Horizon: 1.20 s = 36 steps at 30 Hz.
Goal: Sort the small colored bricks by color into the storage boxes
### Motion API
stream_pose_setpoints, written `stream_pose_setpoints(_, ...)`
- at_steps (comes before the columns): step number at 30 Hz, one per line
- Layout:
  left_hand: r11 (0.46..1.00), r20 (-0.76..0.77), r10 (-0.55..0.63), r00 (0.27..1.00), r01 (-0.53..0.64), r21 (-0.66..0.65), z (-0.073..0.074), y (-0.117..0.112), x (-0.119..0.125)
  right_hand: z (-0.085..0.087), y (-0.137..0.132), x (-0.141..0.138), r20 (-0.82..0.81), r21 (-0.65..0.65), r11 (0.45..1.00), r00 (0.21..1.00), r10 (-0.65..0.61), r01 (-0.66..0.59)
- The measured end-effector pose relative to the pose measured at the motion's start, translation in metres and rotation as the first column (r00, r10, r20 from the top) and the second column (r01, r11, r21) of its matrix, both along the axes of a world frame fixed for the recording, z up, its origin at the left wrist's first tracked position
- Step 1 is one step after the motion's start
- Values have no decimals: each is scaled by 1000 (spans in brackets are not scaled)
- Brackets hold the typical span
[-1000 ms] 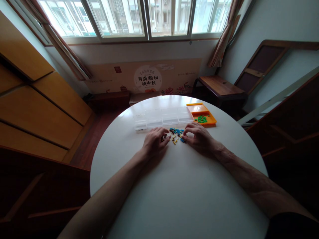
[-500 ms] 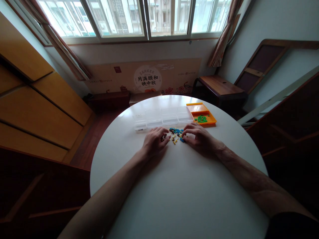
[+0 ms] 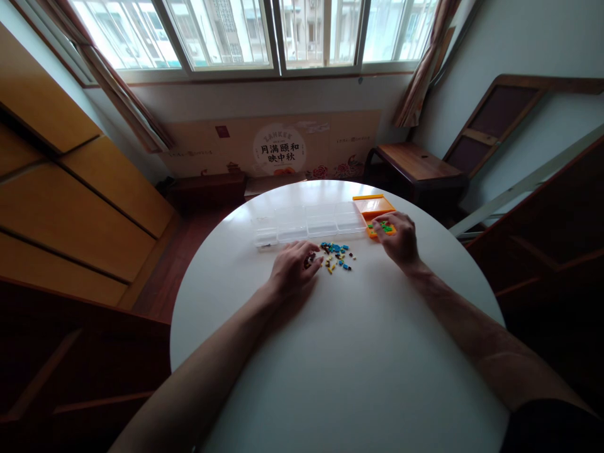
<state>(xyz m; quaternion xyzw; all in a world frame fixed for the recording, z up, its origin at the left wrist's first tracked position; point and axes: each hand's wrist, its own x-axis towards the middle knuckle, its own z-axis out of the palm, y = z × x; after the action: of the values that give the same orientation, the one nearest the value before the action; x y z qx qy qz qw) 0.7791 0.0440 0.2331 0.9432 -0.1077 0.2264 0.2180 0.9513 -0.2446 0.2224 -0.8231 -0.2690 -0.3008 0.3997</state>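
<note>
On the white table, my left hand (image 3: 293, 267) rests with curved fingers and a gap between thumb and forefinger. Small dark brown pieces lie in that gap, partly hidden by the fingers. Just to its right is a loose scatter of tiny building bricks (image 3: 336, 249), blue, yellow and brown. My right hand (image 3: 400, 240) is over an orange tray (image 3: 369, 233), covering its right part. Its thumb and fingertips are drawn together above green bricks (image 3: 387, 227); whatever they hold is too small to make out.
A clear plastic box with compartments (image 3: 306, 233) stands left of the orange tray, and an orange-framed lid or panel (image 3: 374, 204) adjoins the tray's back. Beyond the round table (image 3: 349, 352) are a wooden stool or chair (image 3: 419, 162) and a window.
My right hand has moved from the brick scatter, right and away from me, to the orange tray. Bricks it covered now show. My left hand has stayed in place.
</note>
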Motion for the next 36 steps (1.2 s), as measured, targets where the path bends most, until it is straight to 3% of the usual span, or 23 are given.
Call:
stream_pose_setpoints(2, 1000, -1, 0, 1000, 0, -2, 0, 0, 0, -3, -7, 9, -58, 35, 996, 995, -80, 82)
stream_pose_setpoints(5, 1000, -6, -3, 1000, 3, -5, 1, -1, -1, -6, -11, 13, -119, 57, 995, 990, -76, 83)
stream_pose_setpoints(10, 1000, 2, -9, 1000, 9, 0, 3, -2, -1, -2, 2, -5, -58, -17, 986, 984, 166, -167)
stream_pose_setpoints(12, 1000, 1, -11, 1000, 11, 6, 3, -2, -1, 1, 8, -15, -39, -125, 935, 944, 329, -331)
stream_pose_setpoints(14, 1000, -7, -9, 1000, 9, 11, 4, -2, -1, 3, 14, -25, -37, -241, 849, 879, 475, -470)
stream_pose_setpoints(17, 1000, -17, -6, 1000, 6, 14, 4, -2, -1, 6, 21, -35, -31, -338, 763, 817, 576, -551)
stream_pose_setpoints(22, 1000, -23, -15, 1000, 16, 11, 5, -3, -1, 6, 24, -41, -60, -358, 733, 798, 600, -578)
stream_pose_setpoints(36, 1000, -31, -17, 999, 17, 12, 3, -1, -1, 3, 29, -43, -46, -367, 739, 804, 593, -565)
